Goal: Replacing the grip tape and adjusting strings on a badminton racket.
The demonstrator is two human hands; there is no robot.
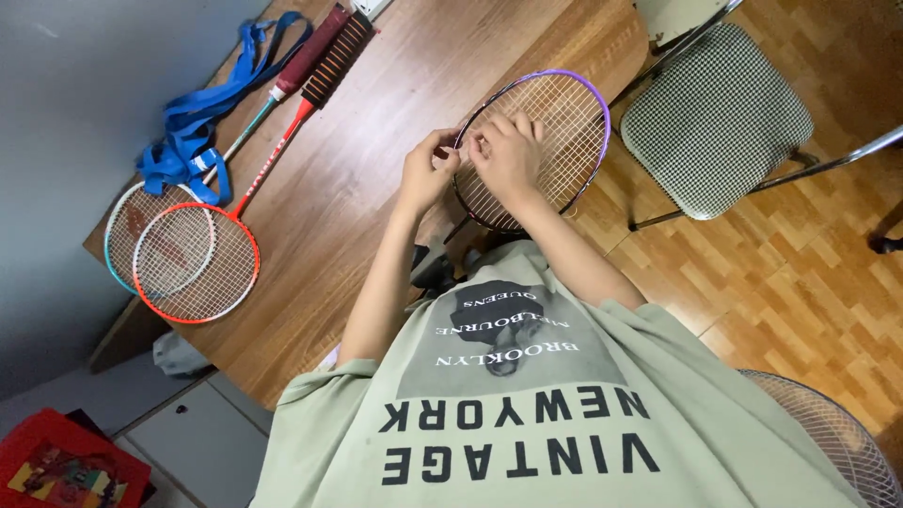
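Purple racket (pixel 555 141) up at 12 o'clock over the counter (pixel 376 188) — left hand (pixel 428 174) and right hand (pixel 508 155) both closed, maybe pinching its strings; two more rackets (pixel 188 254) lying at 9 o'clock.

A single head-worn camera looks steeply down over the wearer's chest, close to the hands (pixel 475 165) at frame centre; the wooden worktop (pixel 376 169) fills the upper left, the parquet floor (pixel 800 273) the right, with no second view to overlap
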